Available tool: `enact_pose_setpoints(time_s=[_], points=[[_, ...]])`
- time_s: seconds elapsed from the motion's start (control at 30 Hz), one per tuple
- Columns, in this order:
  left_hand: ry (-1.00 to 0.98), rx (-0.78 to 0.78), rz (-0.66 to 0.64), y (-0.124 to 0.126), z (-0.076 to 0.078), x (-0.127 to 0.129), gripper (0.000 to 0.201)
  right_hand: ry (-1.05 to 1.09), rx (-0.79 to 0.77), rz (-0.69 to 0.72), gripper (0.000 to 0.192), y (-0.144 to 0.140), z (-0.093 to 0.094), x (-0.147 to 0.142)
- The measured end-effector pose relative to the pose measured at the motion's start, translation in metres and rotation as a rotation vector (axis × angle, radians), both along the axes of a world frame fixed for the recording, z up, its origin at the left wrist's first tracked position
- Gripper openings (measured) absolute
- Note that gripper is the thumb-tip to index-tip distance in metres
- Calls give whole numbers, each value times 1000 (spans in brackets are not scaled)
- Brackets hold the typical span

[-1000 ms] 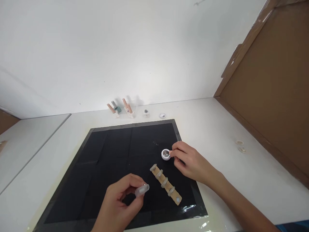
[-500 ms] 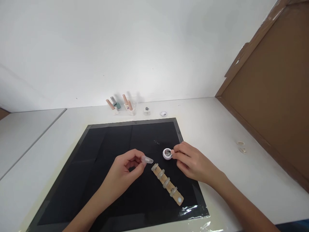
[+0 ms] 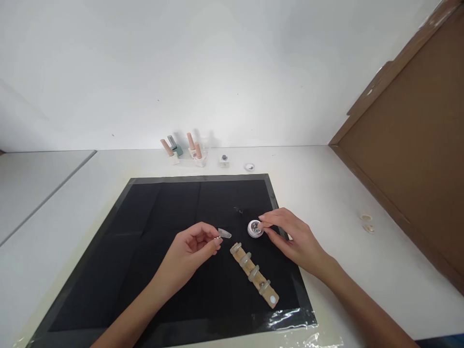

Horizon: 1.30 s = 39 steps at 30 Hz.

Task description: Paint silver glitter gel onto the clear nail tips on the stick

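Note:
My left hand [image 3: 188, 253] pinches a clear false nail tip [image 3: 224, 234] between thumb and fingers, just left of a wooden stick [image 3: 255, 274] that carries several more nail tips. Over a small white round pot [image 3: 254, 228] of silvery bits, my right hand [image 3: 292, 238] reaches in with its fingertips at the rim. Whether those fingers hold anything from the pot is too small to tell. All of this lies on a black mat [image 3: 155, 251].
Nail polish bottles [image 3: 184, 149], a small jar [image 3: 224, 160] and a round lid [image 3: 249, 167] stand along the wall behind the mat. Two small pale rings [image 3: 367, 222] lie on the white table at right. A brown board [image 3: 409, 140] walls the right side.
My left hand carried the nail tip up and to the right, from the mat's front edge to beside the stick. My right hand stayed at the pot.

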<state>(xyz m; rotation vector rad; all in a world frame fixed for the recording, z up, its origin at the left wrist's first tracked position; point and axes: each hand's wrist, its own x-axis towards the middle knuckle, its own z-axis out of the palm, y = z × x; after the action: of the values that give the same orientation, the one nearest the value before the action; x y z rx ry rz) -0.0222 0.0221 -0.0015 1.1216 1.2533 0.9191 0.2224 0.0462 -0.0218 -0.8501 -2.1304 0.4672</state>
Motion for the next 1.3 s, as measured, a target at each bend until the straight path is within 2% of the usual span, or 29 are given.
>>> enact_pose_setpoints(time_s=[0.17, 0.53, 0.8, 0.97, 1.1, 1.17, 1.3], points=[[-48, -45, 14, 0, -2, 1, 14, -43, -4, 56, 35, 0, 0, 1], [-45, -98, -10, 0, -5, 0, 16, -91, 36, 53, 37, -1, 2, 2], [-79, -111, 16, 1, -6, 0, 15, 35, 30, -19, 35, -2, 1, 2], [-114, -124, 7, 0, -5, 0, 14, 185, -150, -151, 26, -4, 8, 0], [-147, -110, -8, -2, -6, -1, 12, 430, -366, -269, 22, -1, 11, 3], [-150, -97, -19, -3, -6, -1, 9, 540, -483, -234, 27, 0, 12, 5], [-164, -93, -40, -6, -6, 3, 10, 659, -622, -51, 26, -4, 17, 2]])
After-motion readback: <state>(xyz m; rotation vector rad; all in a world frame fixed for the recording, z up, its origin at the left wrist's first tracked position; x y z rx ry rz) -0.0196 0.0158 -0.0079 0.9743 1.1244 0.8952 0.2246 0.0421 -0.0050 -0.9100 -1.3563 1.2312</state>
